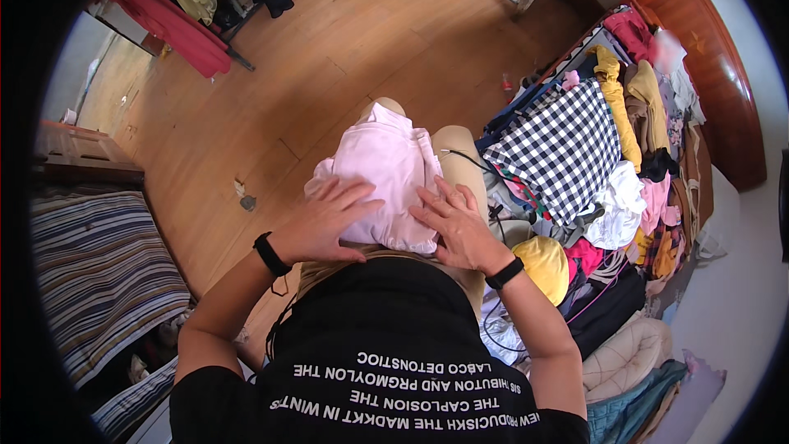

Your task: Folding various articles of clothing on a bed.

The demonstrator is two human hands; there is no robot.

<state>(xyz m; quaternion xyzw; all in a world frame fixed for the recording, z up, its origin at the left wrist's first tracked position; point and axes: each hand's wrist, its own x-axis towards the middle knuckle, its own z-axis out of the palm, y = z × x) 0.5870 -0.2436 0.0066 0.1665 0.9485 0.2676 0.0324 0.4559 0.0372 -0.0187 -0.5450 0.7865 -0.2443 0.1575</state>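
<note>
Lying palm down with fingers spread, the left hand (335, 212) touches the left side of a folded pink cloth (385, 156), and the right hand (457, 228), also spread, touches its right side. The cloth rests in the person's lap, on tan trousers (460, 156). Each wrist wears a black band. To the right, a black-and-white checked cloth (565, 141) and a yellow cloth (543, 266) lie among heaped clothes (620, 207), near a wooden headboard (699, 41).
</note>
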